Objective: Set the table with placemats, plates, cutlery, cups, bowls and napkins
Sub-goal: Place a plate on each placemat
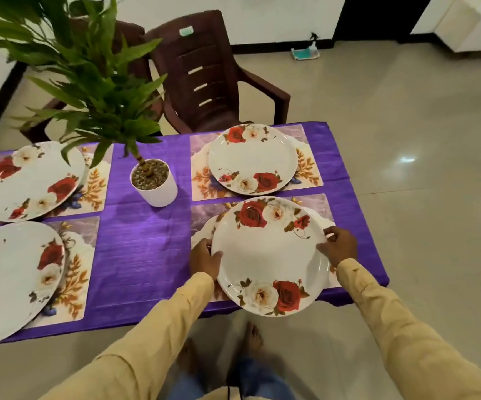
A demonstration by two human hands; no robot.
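**Fourth plate going down at the near right corner**

I am watching both hands holding one rose-patterned plate [268,255]. The left hand [204,259] is gripping its rim at 9 o'clock, thumb lying on top. The right hand [339,246] is pinching the rim at 3 o'clock. The hands are sitting well apart, the full plate between them.

The plate is lying over the near right placemat [321,207], at 5 o'clock from the plant pot [154,183]. Its near rim is showing past the table's near edge in this view. I cannot tell whether it is resting on the mat or hanging just above it.

A second plate [252,160] is sitting on its own mat [308,166] at 12 o'clock from the held one, their rims close but apart. Two more plates [28,180] [11,278] are lying at 9 and 7 o'clock from the pot.

A broad strip of purple tablecloth [141,249] is running open at 9 o'clock from the left hand. Open floor [406,197] is spreading beyond the table's right edge. A brown chair [204,82] is standing against the far edge.
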